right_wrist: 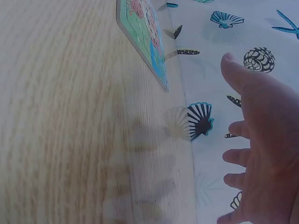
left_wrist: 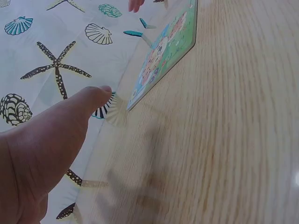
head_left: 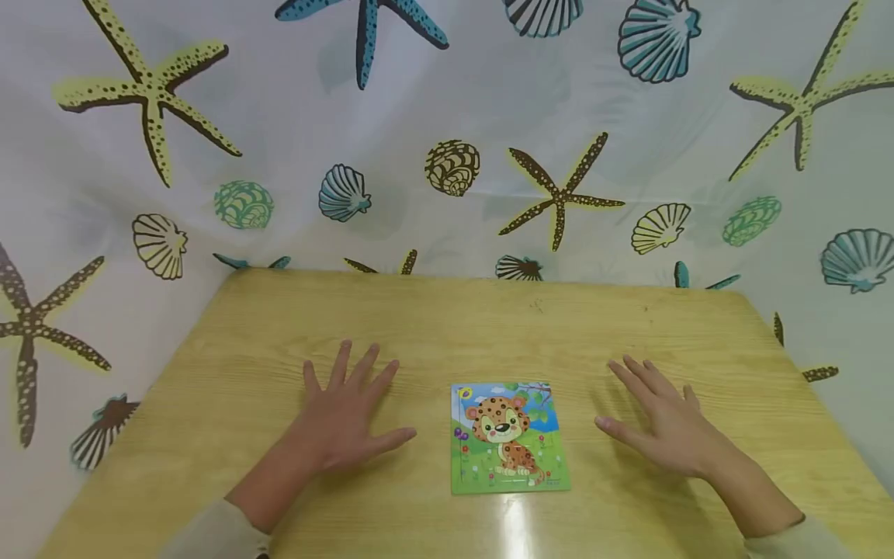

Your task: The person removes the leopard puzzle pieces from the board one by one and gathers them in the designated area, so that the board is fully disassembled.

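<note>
A square leopard picture puzzle (head_left: 510,439) lies flat on the wooden table, its cartoon leopard sitting on green grass under a blue sky. To its left, my left hand (head_left: 345,423) is spread with straight fingers and holds nothing. On the other side, my right hand (head_left: 667,431) has its fingers extended and apart from the puzzle, also holding nothing. The left wrist view shows the left thumb (left_wrist: 70,116) with the puzzle (left_wrist: 163,51) beyond it. In the right wrist view the right hand (right_wrist: 268,135) casts a shadow on the table, and the puzzle (right_wrist: 142,35) shows at the top.
The light wooden table (head_left: 279,310) reaches back to a white cloth (head_left: 391,140) printed with starfish and shells, which hangs behind it and along both sides. A bright reflection shows on the tabletop just in front of the puzzle.
</note>
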Demonstrator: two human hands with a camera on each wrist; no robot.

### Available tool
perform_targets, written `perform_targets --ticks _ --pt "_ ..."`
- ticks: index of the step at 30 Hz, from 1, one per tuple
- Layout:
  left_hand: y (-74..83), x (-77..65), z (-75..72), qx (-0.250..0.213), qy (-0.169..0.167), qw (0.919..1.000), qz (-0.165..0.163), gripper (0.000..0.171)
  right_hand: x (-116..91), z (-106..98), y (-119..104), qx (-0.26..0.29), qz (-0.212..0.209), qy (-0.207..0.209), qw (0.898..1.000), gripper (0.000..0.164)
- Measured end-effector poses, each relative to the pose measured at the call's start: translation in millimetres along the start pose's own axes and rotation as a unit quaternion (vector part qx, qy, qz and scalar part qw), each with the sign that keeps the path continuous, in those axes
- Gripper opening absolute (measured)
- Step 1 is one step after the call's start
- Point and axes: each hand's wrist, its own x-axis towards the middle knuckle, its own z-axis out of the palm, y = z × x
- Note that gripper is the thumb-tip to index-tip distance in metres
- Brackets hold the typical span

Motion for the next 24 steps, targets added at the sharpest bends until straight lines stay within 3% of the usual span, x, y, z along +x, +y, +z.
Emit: perform_targets --ticks 7,15,24 --pt "6.9 2.4 3.4 -0.003 -0.001 0.9998 0.018 0.096 16 10 -15 0.000 -0.064 0.005 0.998 0.079" --pt "18.4 2.1 10.4 -0.046 -0.016 0.9986 0.019 0.088 25 28 -23 0.036 -0.082 -0.014 0.996 0.074" --pt "50.7 12.5 32.1 -0.114 -0.050 0.9918 0.029 0.097 45 38 -42 0.090 -0.144 -0.047 0.984 0.065"
